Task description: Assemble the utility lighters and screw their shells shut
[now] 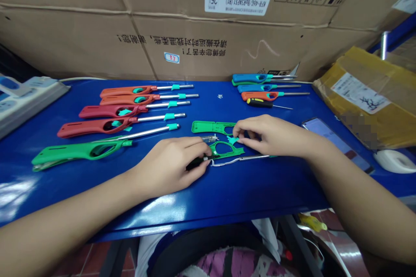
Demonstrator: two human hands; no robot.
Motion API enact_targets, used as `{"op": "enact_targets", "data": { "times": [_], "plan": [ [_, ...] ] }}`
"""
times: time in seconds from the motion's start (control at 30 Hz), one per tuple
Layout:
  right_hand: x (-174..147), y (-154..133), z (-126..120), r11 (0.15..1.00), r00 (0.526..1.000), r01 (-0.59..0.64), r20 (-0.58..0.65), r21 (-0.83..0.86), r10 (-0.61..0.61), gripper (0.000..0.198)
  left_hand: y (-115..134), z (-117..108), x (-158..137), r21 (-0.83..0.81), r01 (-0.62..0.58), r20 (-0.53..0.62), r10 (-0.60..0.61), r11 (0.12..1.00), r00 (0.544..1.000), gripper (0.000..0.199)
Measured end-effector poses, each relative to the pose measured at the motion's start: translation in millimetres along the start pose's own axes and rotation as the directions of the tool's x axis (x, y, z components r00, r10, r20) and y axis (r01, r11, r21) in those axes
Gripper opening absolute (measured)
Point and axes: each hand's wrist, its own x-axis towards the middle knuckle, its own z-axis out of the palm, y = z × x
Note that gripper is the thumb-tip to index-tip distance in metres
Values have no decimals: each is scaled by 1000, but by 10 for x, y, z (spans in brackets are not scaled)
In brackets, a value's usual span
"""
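Note:
My left hand (177,162) is closed at the near end of a green lighter half-shell (238,151), its thumb and fingertips around a dark part with a white wire (224,163). The rest of that grip is hidden under my fingers. Just to the right, my right hand (273,135) pinches a small teal trigger (232,140) above the half-shell's finger loop. A second green half-shell (211,127) lies behind, inner side up. Between them a clear fuel tank with a metal valve (209,138) partly shows. A metal lighter tube (255,157) lies in front, partly under my right hand.
Several red and orange gas lighters (120,96) and a green lighter (74,151) lie at left. More lighters (256,88) and a screwdriver (263,103) lie at back right. A phone (338,143), a yellow-taped parcel (373,91) and a power strip (29,99) flank the blue table.

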Motion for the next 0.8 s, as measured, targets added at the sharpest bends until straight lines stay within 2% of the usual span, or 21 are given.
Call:
{"op": "enact_targets", "data": {
  "times": [0.13,0.3,0.47,0.63,0.8],
  "plan": [
    [15,-9,20,997,1000,-11,24,76,9,15,0,-2,3,-1,-9,-2,9,1000,1000,12],
    [14,0,10,998,998,-56,-40,-7,56,11,10,-7,11,-3,-14,-12,14,1000,1000,13],
    [10,-30,18,996,996,-65,-59,68,69,28,12,-10,13,-10,-11,-2,11,1000,1000,14],
    [20,-59,60,993,999,-36,-13,112,38,12,10,-7,12,-12,-19,-8,19,1000,1000,14],
    [6,-25,44,991,998,-56,-4,123,57,18,8,-10,12,-7,-21,-13,21,1000,1000,13]
  ]
}}
